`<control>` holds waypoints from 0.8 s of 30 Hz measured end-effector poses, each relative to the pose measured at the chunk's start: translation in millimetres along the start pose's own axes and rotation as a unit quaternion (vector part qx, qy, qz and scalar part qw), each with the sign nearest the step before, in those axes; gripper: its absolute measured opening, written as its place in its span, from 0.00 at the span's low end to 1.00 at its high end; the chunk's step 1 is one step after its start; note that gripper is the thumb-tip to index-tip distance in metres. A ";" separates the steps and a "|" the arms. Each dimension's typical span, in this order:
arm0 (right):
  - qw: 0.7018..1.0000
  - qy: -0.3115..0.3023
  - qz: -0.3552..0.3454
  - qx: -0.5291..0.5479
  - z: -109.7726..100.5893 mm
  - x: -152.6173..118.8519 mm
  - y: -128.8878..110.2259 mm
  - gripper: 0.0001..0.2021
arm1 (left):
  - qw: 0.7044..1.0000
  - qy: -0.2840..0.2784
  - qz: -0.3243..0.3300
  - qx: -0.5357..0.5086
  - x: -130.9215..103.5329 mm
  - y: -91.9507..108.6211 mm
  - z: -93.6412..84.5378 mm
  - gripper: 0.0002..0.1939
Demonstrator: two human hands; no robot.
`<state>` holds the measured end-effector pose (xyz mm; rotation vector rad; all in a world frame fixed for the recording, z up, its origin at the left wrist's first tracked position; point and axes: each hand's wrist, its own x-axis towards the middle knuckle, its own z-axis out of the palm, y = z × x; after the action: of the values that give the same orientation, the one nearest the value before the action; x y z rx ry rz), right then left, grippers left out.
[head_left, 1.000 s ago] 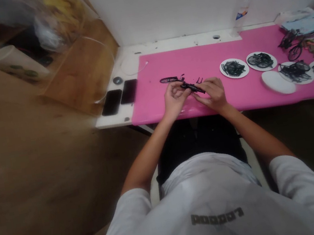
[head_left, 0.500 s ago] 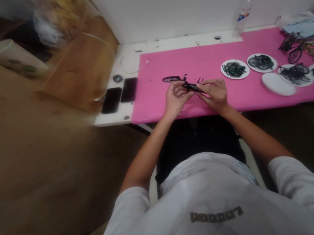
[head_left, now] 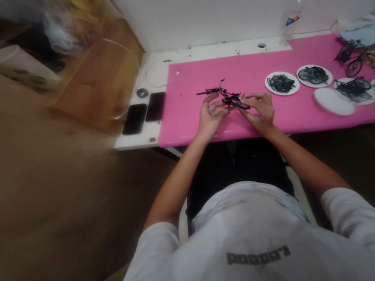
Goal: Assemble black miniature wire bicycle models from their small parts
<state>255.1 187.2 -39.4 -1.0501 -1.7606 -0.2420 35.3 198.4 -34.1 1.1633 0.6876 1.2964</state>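
Observation:
A small black model bicycle (head_left: 231, 98) is held between my two hands, just over the pink table cover (head_left: 184, 122). Its front wheel is seen nearly edge-on and points left; the handlebar sticks up beyond my fingers. My left hand (head_left: 211, 115) grips the near side of the frame around its middle, fingers curled. With thumb and fingers pinched, my right hand (head_left: 259, 110) holds the rear end by the back wheel. Fingertips partly hide the frame and rear wheel.
Several white plates (head_left: 298, 86) of black parts stand to the right, along with an overturned-looking white lid or plate (head_left: 334, 101). Farther right is another model bicycle (head_left: 352, 60) near blue-white packets (head_left: 369, 33). Two phones (head_left: 134, 119) lie left; a clear bottle (head_left: 295, 12) stands behind.
The model bicycle has been turned in my hands: its front wheel, earlier seen as an oval, now appears edge-on, and the handlebar stands higher. Both hands stay in about the same place.

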 end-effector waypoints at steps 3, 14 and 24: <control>1.000 -0.009 0.013 -0.005 0.1 -0.1 1.0 0.11 | 0.999 -0.023 -0.028 -0.015 -0.4 -0.7 -2.3 0.38; 0.998 -0.017 -0.059 0.007 -1.0 -6.6 7.2 0.07 | 0.991 -0.094 -0.077 -0.059 -3.9 0.7 -6.8 0.31; 0.997 -0.027 -0.065 -0.029 7.1 -15.2 12.9 0.04 | 0.988 -0.086 -0.100 -0.082 3.2 -5.0 -16.3 0.33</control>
<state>261.3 191.1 -59.2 -0.9922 -1.8837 -0.3517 23.0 206.4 -43.3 1.0292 0.5452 1.0502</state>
